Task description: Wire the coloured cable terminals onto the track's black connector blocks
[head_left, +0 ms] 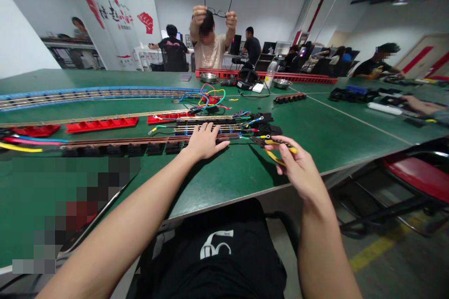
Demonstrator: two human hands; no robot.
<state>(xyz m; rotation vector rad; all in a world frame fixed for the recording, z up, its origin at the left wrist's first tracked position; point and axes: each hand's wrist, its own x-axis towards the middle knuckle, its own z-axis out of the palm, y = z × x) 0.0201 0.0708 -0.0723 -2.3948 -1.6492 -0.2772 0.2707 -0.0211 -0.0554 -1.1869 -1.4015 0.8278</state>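
My left hand (204, 141) lies flat, fingers spread, across a rail assembly (180, 129) of copper-coloured bars on black and blue mounts. In my right hand (298, 163) are pliers (277, 150) with yellow-and-black handles. Their jaws point left and meet the end of the nearest bar, beside a green wire; whether they grip anything is too small to tell. Short coloured wires with ring terminals (267, 137) stick out around the assembly's right end. A long brown rail (115, 141) with black clips runs left from under my left hand.
Red trays (101, 124) and a long blue track (87, 96) lie behind on the green table (217, 184). Looped coloured wires (213, 98), metal bowls (282, 83) and a bottle (271, 74) stand farther back. Opposite, a person (210, 51) holds up glasses. A red chair (417, 173) is at right.
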